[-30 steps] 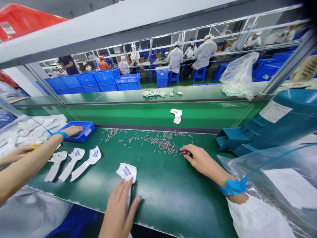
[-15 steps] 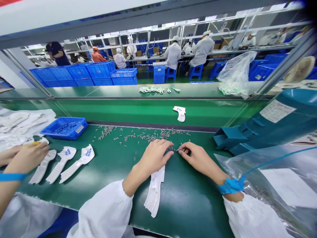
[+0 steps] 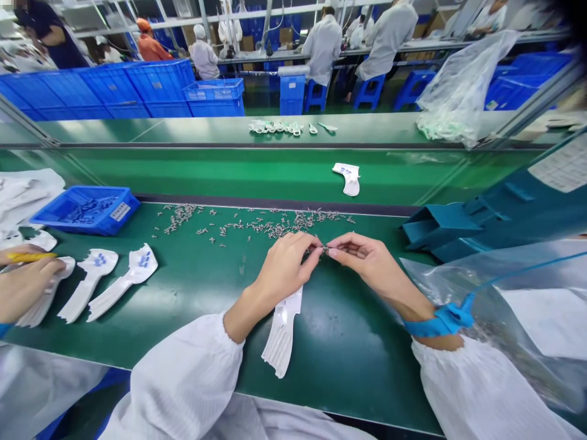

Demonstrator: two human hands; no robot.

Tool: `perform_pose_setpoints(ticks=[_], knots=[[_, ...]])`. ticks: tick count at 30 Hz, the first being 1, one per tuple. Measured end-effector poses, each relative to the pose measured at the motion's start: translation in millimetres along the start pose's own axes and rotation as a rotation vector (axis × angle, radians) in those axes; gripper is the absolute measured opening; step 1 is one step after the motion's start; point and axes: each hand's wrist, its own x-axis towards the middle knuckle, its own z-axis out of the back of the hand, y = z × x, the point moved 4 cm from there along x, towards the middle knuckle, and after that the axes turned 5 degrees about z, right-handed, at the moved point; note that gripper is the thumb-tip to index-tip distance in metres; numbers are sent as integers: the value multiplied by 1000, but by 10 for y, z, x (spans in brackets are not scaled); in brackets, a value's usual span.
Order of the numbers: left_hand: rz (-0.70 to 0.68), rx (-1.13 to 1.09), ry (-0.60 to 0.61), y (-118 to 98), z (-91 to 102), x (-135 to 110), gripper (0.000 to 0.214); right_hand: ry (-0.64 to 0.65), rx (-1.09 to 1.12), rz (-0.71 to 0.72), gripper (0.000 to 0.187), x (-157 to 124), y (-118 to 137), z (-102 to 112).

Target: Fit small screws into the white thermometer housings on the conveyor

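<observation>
Together, the left hand [image 3: 288,261] and right hand [image 3: 367,260] narrowly pinched a small metal part [image 3: 324,249]; scattered metal pieces [image 3: 277,230] lay just beyond that grip, a white plastic piece [image 3: 281,336] partly beneath the left hand.

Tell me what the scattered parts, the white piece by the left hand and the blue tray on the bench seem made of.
Scattered parts: probably metal, shiny grey glints. White piece: likely rigid plastic, glossy highlights. Blue tray: apparently molded plastic, smooth, evenly coloured.
</observation>
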Motion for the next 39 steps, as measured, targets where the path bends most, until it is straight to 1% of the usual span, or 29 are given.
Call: perform_pose_setpoints(ticks=[4, 7, 9, 11, 14, 16, 19, 22, 25, 29, 31, 33, 36, 39], knots=[[16, -41, -16, -18, -25, -10, 9, -55, -34, 79, 25, -29, 31, 0], [13, -55, -22, -31, -44, -7, 12, -108, -128, 153, 18, -67, 62, 0], [5, -54, -29, -38, -50, -6, 14, -122, -187, 183, 16, -82, 83, -3], [-7, -47, -43, -46, -48, -8, 14, -110, -175, 167, 18, -80, 94, -10], [-32, -27, -79, -57, -22, -12, 13, -70, -67, 55, 28, -57, 84, -26], [-48, -10, -99, -62, -3, -14, 14, -25, -38, 3, 32, -49, 81, -48], [-64, 13, -105, -65, 6, -14, 15, 9, -64, 21, 32, -57, 92, -71], [-74, 20, -93, -68, -6, -17, 15, 7, -120, 57, 26, -79, 87, -78], [-63, 9, -80, -67, -20, -17, 16, 31, -209, 94, 21, -97, 91, -88], [-24, -50, -48, -73, -37, -14, 21, 46, -341, 166, 18, -114, 154, -102], [11, -98, -31, -82, -44, -15, 23, 41, -415, 238, 18, -127, 216, -110], [61, -156, -9, -91, -56, -17, 27, 44, -498, 344, 17, -148, 288, -120], [129, -250, 58, -98, -91, -14, 32, 50, -607, 479, 15, -180, 368, -117], [152, -333, 153, -101, -125, -4, 35, 47, -666, 529, 13, -194, 403, -87]])
